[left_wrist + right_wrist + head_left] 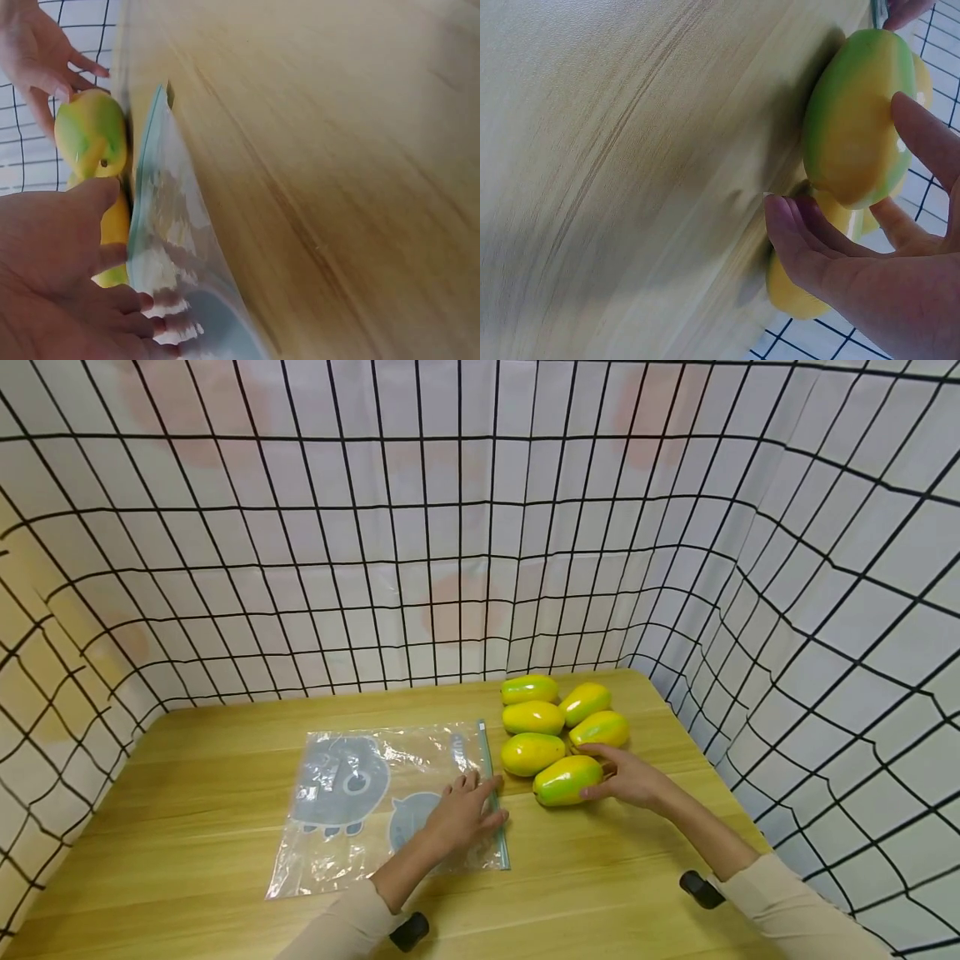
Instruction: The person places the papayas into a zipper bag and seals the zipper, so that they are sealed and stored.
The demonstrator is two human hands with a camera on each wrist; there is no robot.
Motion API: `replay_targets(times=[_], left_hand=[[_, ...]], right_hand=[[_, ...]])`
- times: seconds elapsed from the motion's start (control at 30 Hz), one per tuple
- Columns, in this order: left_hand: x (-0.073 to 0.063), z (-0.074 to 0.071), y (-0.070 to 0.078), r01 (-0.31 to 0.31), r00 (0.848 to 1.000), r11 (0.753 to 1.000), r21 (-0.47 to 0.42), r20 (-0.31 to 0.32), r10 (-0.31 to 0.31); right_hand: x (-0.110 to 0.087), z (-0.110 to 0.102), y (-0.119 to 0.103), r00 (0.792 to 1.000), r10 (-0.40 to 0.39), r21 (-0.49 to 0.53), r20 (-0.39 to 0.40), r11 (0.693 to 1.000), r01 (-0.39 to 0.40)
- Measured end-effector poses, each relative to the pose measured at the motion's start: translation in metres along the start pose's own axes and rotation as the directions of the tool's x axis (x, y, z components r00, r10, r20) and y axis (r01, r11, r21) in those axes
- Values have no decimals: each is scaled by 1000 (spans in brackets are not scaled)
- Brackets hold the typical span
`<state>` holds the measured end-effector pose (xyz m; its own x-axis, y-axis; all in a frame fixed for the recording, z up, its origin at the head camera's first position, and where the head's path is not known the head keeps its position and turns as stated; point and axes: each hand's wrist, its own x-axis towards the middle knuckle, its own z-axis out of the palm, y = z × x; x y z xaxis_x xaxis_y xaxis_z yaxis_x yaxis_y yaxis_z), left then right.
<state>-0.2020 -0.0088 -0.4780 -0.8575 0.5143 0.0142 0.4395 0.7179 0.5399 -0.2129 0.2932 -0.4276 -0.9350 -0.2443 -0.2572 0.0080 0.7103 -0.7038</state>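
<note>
A clear zip bag (442,752) with grey-blue cartoon shapes lies flat on the table, its greenish zip edge (491,793) facing right. My left hand (465,810) rests over that edge, fingers spread and relaxed. Several yellow-green papayas (531,717) are grouped right of the bag. At the nearest papaya (567,780), my right hand (633,781) has its thumb and fingers around the right end. The right wrist view shows one digit on the papaya's side (855,120), while other fingertips (780,217) curl beside its lower end. Another papaya (791,292) lies partly behind these fingers.
The wooden table (187,793) runs up to white sheeting behind a black wire grid (420,560) at the back and both sides. A dark wrist device (409,932) sits under the left sleeve, another (702,890) at the right cuff.
</note>
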Motion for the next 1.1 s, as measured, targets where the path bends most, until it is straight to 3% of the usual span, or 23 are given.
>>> replay_targets(times=[0.17,0.4,0.57,0.77,1.1], left_hand=[[-1,3,-1,-15,999,999,-33,-39,14],[-4,7,-4,34,990,985,-168,-129,-56],[-3,10,-7,24,983,984,-175,-176,-55],[0,9,-13,-4,961,977,-211,-271,-55],[1,0,-17,30,931,960,-278,-341,-128]], right_hand=[[2,2,2,1000,13,19,6,1000,-13],[4,2,3,1000,19,49,13,999,-20],[4,2,3,1000,25,64,17,998,-26],[4,4,4,999,43,85,6,995,-43],[5,7,0,998,52,17,-23,999,-51]])
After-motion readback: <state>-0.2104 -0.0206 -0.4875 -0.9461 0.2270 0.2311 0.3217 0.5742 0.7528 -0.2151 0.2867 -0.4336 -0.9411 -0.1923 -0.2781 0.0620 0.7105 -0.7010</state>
